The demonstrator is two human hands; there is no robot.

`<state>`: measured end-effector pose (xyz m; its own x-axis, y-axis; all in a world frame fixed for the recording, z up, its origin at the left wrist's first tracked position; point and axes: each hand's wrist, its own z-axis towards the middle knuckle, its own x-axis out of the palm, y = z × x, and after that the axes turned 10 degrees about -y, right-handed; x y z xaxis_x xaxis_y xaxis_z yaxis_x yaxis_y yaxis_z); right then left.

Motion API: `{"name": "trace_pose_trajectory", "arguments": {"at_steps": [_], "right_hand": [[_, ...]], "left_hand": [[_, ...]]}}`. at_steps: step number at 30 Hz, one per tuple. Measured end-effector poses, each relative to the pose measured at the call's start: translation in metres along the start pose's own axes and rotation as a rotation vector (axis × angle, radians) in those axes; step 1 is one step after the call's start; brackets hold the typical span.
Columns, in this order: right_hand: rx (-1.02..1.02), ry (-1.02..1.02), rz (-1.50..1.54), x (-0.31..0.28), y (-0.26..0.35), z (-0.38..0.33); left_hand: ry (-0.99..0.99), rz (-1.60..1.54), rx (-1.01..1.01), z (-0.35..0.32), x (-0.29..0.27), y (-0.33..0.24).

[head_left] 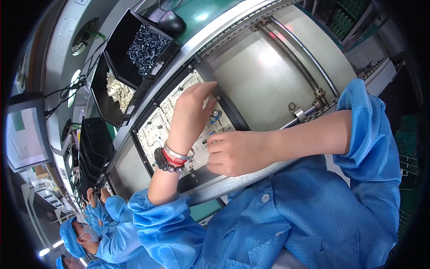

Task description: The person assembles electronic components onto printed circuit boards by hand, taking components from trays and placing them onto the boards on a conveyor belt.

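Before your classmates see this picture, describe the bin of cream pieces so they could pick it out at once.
From the pale circuit board under the left hand, cross the metal rail toward the picture's upper left, to two adjoining black bins holding loose parts. The lower bin holds cream pieces, whereas the upper bin holds dark blue ones.

Lighting: bright, cool, fairly even over the circuit board (152, 130). Glare: white hotspot, reddish fringe, on the metal plate (251, 67) right of the board. Source in view: glowing lamp (72, 93), left of the board. Distortion: fisheye bending outward from the board, rim black. Focus: monitor (27, 139) far left of the board, washed out.
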<state>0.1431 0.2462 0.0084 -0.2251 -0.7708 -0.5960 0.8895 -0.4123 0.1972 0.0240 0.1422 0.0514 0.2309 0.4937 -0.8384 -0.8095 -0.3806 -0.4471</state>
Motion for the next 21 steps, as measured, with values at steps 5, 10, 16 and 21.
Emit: {"name": "trace_pose_trajectory", "arguments": {"at_steps": [5,10,16,21], "right_hand": [[0.065,-0.057,-0.010,-0.017,0.001,0.001],[0.198,-0.246,-0.162,-0.075,0.009,-0.012],[0.517,-0.304,-0.604,-0.207,0.035,-0.049],[0.809,-0.508,-0.954,-0.267,0.098,-0.108]], "left_hand": [[-0.051,-0.087,-0.090,-0.010,-0.003,0.007],[-0.086,-0.145,-0.185,-0.019,-0.003,0.017],[-0.014,-0.034,-0.090,-0.023,-0.017,0.018],[-0.002,0.009,0.005,-0.017,-0.016,0.015]]}}
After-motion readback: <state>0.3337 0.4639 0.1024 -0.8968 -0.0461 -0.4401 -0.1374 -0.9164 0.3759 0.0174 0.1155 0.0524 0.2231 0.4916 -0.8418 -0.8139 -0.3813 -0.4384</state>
